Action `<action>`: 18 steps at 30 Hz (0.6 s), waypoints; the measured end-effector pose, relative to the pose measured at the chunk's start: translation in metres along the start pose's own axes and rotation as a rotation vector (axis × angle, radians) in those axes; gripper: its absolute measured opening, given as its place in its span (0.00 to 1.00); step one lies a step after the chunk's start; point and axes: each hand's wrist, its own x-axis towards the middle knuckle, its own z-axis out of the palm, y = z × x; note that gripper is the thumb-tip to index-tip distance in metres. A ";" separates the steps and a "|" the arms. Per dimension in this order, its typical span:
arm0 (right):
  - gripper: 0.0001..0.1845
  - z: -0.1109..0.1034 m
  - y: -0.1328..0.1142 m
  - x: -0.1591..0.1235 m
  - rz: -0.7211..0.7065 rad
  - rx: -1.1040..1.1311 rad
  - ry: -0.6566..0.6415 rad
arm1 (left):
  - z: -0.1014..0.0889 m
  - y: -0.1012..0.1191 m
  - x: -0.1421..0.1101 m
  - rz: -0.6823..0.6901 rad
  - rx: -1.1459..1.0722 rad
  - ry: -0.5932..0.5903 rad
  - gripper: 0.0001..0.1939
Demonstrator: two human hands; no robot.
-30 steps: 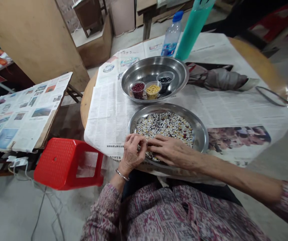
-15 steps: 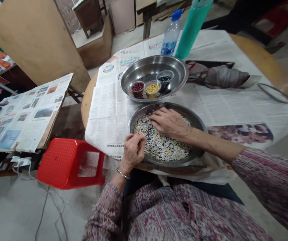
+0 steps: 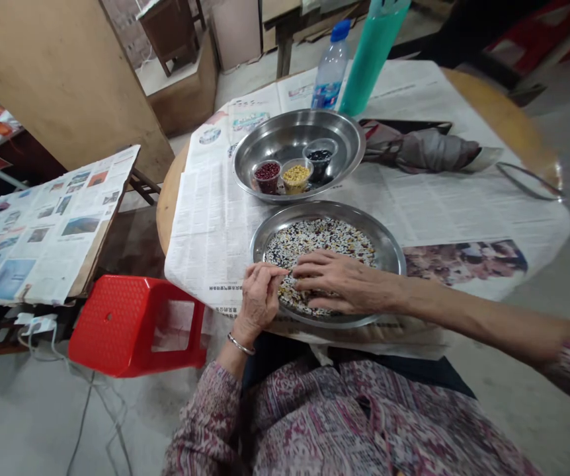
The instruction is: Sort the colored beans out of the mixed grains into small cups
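Across the middle of the frame, a round wooden tabletop [image 3: 500,109] covered with newspaper [image 3: 215,244] takes up most of the view. At the left stands a second tabletop [image 3: 51,225] spread with newspaper, and a red plastic stool [image 3: 131,327] sits on the concrete floor [image 3: 27,410] at lower left. Along the top edge of the round tabletop stand a clear water bottle [image 3: 332,69] and a green flask [image 3: 371,56], while a folded umbrella [image 3: 418,149] lies to the right.

Just above centre, a steel bowl [image 3: 275,135] carries three small clear cups: red beans [image 3: 268,173], yellow grains [image 3: 295,174] and black beans [image 3: 319,156]. Directly below it, a shallow steel tray [image 3: 389,251] sits at the table's near edge, holding a speckled mix of grains [image 3: 319,239] in white, black, yellow and red, spread in a thin layer across its floor.

Both hands work among the grains at the tray's near side, which appears to be the step in hand. The left hand [image 3: 260,301], a bangle [image 3: 240,344] at its wrist, has its grip bunched almost shut, thumb against fingertips; whether it has hold of a grain cannot be told. The right hand [image 3: 344,284], reaching in from the right, has its grip open, fingers loosely spread low over the grains, with nothing visibly held.
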 end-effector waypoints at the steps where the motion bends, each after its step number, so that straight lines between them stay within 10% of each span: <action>1: 0.11 -0.004 -0.002 -0.007 0.012 -0.024 0.000 | 0.000 0.000 0.001 -0.002 -0.005 -0.012 0.07; 9: 0.09 -0.003 -0.023 -0.018 0.043 -0.085 0.059 | -0.002 0.000 0.002 -0.011 0.032 -0.080 0.09; 18: 0.15 -0.009 0.038 -0.029 0.442 -0.238 0.190 | 0.000 0.001 0.005 0.029 0.052 -0.048 0.07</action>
